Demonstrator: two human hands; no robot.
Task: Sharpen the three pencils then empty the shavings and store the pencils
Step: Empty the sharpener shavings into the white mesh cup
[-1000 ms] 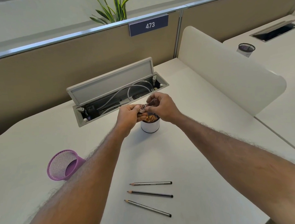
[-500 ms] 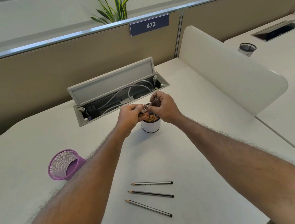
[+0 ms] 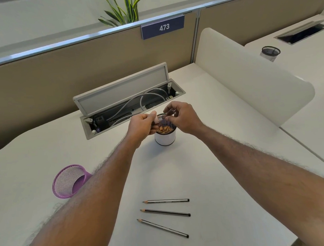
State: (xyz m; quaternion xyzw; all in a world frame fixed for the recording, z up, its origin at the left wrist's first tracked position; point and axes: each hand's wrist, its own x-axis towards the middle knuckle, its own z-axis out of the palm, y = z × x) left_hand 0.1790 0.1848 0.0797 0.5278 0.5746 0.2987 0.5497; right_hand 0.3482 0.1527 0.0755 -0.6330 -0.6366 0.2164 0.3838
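Observation:
Three sharpened pencils (image 3: 166,212) lie side by side on the white desk, tips to the left, near me. Further back stands a white cup (image 3: 165,138) with a dark mesh rim and brown shavings (image 3: 164,129) inside. Both hands hover just above it. My left hand (image 3: 141,124) pinches a small pinkish sharpener (image 3: 156,120) over the cup's left rim. My right hand (image 3: 183,118) pinches a small clear piece (image 3: 169,113), apparently the sharpener's cover, a little apart from it.
A purple mesh pencil cup (image 3: 70,181) lies tipped at the left, partly behind my left forearm. An open cable tray (image 3: 131,109) with its lid raised sits behind the white cup. A curved white divider (image 3: 248,78) borders the right; a black mesh cup (image 3: 270,53) stands beyond it.
My hands were joined over the cup; now they have drawn apart, the right hand lifting the clear piece away from the sharpener. The pencils and both cups have not moved.

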